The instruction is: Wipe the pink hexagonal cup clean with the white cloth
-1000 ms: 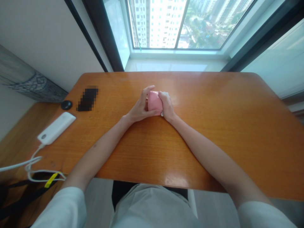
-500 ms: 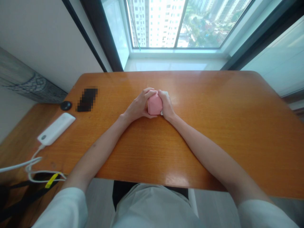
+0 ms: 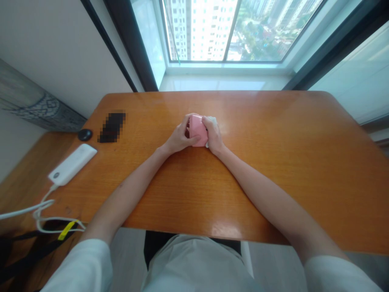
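Observation:
A small pink box-like object (image 3: 197, 126) with rounded edges is held over the middle of the wooden table; its exact kind is unclear. My left hand (image 3: 181, 136) grips it from the left, thumb across the near face and fingers around the far side. On the right, my right hand (image 3: 214, 136) is closed around a crumpled white tissue or cloth (image 3: 213, 120) and presses against the pink object's right side. Only edges of the white material show, past the knuckles and below the fingers. The fingertips of my right hand are partly hidden.
On the table's (image 3: 273, 162) left side lie a white power strip-like block (image 3: 73, 164) with a white cable (image 3: 39, 211), a round black object (image 3: 84, 134) and a blurred-out dark item (image 3: 112, 127). A window (image 3: 225, 32) stands beyond the far edge.
My left hand has shifted its grip, its thumb now lying across the pink object's near face instead of below it. The pink object has turned slightly, and more of the white material shows.

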`<state>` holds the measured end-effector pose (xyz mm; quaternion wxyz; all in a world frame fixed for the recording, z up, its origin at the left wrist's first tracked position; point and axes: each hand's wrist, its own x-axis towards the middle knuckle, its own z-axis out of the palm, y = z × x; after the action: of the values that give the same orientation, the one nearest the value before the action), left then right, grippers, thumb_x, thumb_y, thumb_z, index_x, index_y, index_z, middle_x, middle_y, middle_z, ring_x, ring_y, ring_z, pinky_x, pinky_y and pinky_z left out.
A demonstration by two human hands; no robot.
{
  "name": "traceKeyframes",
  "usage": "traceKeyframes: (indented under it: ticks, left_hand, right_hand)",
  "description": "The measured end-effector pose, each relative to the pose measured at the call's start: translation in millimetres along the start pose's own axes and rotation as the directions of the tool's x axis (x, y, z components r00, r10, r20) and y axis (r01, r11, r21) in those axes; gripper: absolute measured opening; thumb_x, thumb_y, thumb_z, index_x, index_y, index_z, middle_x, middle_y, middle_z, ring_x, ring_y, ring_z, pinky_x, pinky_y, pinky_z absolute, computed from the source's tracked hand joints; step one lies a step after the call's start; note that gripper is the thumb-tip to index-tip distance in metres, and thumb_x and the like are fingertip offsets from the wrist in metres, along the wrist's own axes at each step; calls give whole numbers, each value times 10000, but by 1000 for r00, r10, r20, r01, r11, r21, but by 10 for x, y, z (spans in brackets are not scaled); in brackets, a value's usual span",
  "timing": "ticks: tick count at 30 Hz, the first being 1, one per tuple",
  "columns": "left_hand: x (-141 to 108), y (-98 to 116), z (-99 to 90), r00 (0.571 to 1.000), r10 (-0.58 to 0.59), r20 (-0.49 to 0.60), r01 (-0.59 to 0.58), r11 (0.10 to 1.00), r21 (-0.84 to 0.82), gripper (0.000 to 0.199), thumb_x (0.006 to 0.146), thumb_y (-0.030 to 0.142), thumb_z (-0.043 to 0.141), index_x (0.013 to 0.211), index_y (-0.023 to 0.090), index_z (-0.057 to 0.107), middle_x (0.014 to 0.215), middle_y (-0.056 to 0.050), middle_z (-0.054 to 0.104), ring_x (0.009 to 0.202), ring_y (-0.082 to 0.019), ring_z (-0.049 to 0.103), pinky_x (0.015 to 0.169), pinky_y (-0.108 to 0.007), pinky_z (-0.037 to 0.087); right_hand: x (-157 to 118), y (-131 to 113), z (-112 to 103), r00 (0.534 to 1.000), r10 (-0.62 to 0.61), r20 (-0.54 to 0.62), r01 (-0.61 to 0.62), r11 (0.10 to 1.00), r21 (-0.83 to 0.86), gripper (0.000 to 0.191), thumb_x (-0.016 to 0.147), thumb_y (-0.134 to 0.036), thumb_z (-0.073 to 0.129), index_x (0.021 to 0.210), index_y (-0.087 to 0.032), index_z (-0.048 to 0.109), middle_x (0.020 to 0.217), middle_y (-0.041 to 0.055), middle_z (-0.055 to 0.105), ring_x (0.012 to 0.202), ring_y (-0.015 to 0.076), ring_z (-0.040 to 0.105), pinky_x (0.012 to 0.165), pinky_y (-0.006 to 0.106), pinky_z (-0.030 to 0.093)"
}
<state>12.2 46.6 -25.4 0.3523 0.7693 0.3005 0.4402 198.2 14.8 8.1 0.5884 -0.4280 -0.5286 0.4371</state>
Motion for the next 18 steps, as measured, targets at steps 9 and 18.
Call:
traceKeyframes:
  ticks: [9, 18]
  left_hand:
    - [2, -55, -152, 944, 320, 79, -328, 889, 319, 1337, 805, 967, 895, 1860, 391, 309, 1881, -203, 395, 1689, -473, 534, 1300, -667, 589]
    - [4, -8, -219, 921, 349, 174, -389, 802, 453, 1240, 872, 789, 963, 1840, 349, 324, 1790, -177, 492, 1675, -407, 568, 1376, -576, 568]
  right_hand:
    - [1, -65, 3, 999, -27, 37, 28, 999, -30, 646, 1009, -899, 567, 837, -277, 596, 858, 7, 573, 820, 187, 558, 741, 361, 548]
    - [25, -18, 2, 999, 0, 47, 3, 998, -64, 680, 1033, -927, 516, 868, -277, 629, 880, 7, 586, 856, 193, 567, 779, 364, 538]
